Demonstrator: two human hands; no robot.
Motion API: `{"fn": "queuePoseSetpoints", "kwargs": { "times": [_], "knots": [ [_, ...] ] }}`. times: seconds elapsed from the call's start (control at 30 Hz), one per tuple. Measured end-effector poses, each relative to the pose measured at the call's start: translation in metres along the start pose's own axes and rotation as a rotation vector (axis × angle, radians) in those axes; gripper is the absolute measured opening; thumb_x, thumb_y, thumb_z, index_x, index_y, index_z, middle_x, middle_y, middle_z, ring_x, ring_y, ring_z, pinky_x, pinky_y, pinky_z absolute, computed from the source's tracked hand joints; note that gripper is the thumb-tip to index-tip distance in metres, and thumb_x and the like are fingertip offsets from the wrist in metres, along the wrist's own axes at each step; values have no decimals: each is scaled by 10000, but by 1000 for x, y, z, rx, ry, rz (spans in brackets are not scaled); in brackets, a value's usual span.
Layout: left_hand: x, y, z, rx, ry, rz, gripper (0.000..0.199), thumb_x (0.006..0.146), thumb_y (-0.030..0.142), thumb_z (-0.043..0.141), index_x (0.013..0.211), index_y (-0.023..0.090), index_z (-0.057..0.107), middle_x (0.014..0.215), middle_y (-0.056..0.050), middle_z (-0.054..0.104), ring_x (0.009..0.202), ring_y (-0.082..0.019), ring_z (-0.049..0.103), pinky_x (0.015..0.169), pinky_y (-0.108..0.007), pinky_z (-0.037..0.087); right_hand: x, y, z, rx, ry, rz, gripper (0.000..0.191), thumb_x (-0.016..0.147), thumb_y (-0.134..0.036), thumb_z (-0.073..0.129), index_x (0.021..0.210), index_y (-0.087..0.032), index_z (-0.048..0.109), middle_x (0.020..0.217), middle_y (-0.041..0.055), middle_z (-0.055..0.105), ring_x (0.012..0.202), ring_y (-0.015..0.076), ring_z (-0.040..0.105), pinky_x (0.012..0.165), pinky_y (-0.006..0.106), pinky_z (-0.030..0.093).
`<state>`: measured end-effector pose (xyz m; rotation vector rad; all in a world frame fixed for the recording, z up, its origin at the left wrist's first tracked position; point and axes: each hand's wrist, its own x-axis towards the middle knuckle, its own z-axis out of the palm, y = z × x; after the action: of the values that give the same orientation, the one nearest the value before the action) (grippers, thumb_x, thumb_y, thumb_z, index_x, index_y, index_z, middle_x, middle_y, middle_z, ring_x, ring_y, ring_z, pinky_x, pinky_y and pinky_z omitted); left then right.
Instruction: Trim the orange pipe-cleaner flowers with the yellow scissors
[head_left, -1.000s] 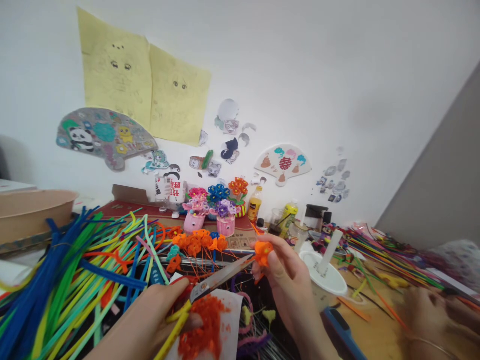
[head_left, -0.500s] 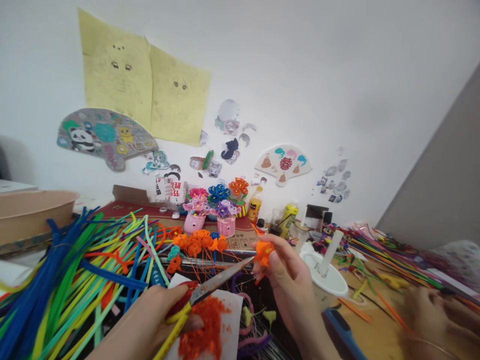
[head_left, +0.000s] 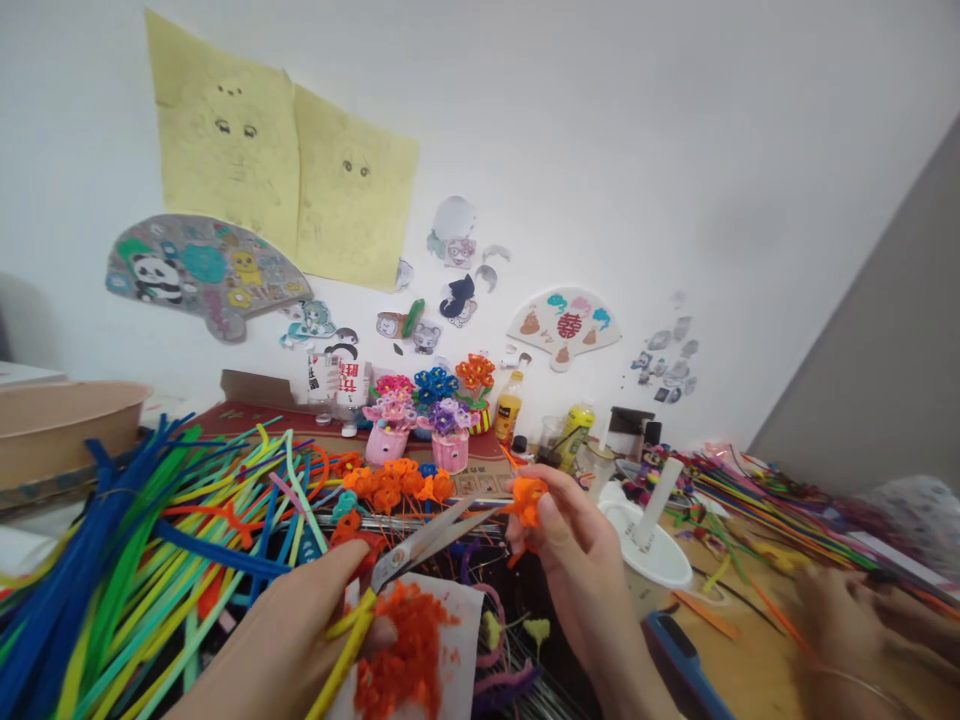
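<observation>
Closed round the handles of a pair of scissors (head_left: 420, 552) is my left hand (head_left: 300, 620); the blades are parted and point up and right. One blade tip reaches the edge of an orange pipe-cleaner flower (head_left: 529, 502). My right hand (head_left: 574, 560) pinches that flower between thumb and fingers. A yellow stick-like piece (head_left: 346, 655) lies along the left hand. Beneath the scissors, orange fuzz clippings (head_left: 405, 650) cover a white paper sheet (head_left: 466, 610). Several finished orange flowers (head_left: 397, 484) on thin stems lie just behind.
Bundled coloured pipe cleaners (head_left: 150, 560) spread across the left. Pink pots of fuzzy flowers (head_left: 450, 452) and bottles (head_left: 508, 408) stand at the back. A white lid with an upright stick (head_left: 664, 555) and a blue-handled tool (head_left: 686, 660) are at right. Another person's hands (head_left: 847, 610) work there, blurred.
The scissor blades have opened from nearly closed, with the left hand's grip widening. The flower stays pinched in my right hand at about the same place.
</observation>
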<state>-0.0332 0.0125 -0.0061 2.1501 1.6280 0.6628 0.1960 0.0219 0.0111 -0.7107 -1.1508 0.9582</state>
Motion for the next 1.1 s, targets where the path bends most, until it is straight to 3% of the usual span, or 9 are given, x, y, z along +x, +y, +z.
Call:
{"fn": "queuePoseSetpoints", "kwargs": {
  "times": [0.27,0.7,0.87,1.1],
  "knots": [
    [3,0,0,-3,-11,48,145,722,371,520,697,233,559,673,16,641,611,-160,578,575,-221,424,0,1,0,21,-24,-6,297,842,-385,652,1073,-201,624,949,60,673,626,131,604,540,253,448],
    [4,-1,2,-49,-97,15,136,725,325,520,698,218,600,637,28,579,588,-142,511,538,-199,362,0,-2,2,32,-20,10,291,833,-393,659,1048,-200,635,927,65,688,611,141,608,536,255,457],
    [7,-4,5,-23,-178,4,195,755,384,495,680,212,546,606,40,463,567,-134,432,514,-198,305,0,-1,1,31,-24,3,304,826,-396,667,1049,-191,638,904,67,682,611,141,605,535,258,458],
    [8,-6,5,-11,-164,16,213,747,414,520,656,221,538,577,50,404,542,-123,381,493,-187,274,0,-1,0,25,-29,-4,303,826,-398,666,1047,-193,641,891,60,675,632,144,608,550,257,459]
  ]
}}
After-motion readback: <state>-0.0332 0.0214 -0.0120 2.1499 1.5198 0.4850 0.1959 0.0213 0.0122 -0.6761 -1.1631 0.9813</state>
